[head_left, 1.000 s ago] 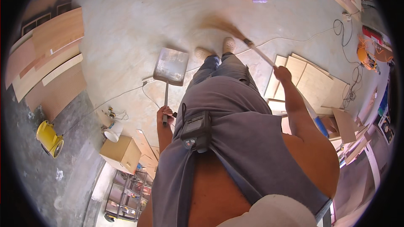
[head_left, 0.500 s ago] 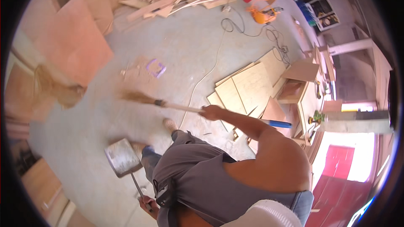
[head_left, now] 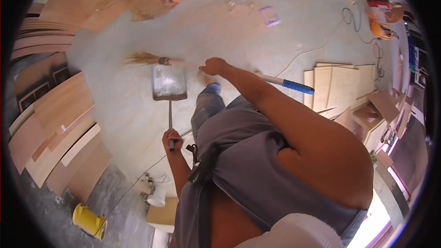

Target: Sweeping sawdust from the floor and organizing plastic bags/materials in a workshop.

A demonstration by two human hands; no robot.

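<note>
My left hand [head_left: 172, 140] is wrapped round the handle of a metal dustpan [head_left: 169, 82], whose wide flat pan rests on the grey floor ahead of me. My right hand [head_left: 213, 66] grips the pale shaft of a straw broom [head_left: 142, 58]. The broom's blue grip end [head_left: 298, 87] sticks out to the right past my forearm. Its bristles, smeared by motion, point left just beyond the pan's far edge. Whether they touch the floor I cannot tell. Sawdust [head_left: 239, 11] lies scattered on the floor farther ahead.
Leaning boards [head_left: 69, 124] line the left side, with a yellow bucket-like container [head_left: 89, 220] near them. Flat plywood sheets [head_left: 340, 82] lie at the right. A purple-edged piece [head_left: 270, 16], a cable [head_left: 312, 50] and an orange tool [head_left: 382, 30] are on the floor ahead.
My view has turned left. The dustpan has moved forward and now stands close to the broom's bristles. Both hands keep their grip.
</note>
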